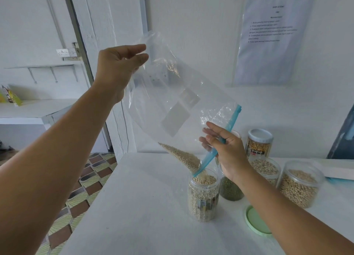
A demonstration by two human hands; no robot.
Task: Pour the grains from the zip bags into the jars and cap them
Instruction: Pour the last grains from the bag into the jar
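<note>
Both hands pinch the bag (172, 101) — left hand (118, 67) its bottom, right hand (226, 147) the zip. Last grains (182, 156) pour into the jar (203, 197) below. Capping remains — lid (254, 220) under the right wrist.

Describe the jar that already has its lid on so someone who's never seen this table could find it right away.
Start at the white table and look to its far edge against the wall, behind the cluster of open jars and just right of the right hand. There stands the capped jar, holding yellow kernels behind a printed label. It alone wears a pale blue-grey lid; its neighbours stand open.
</note>
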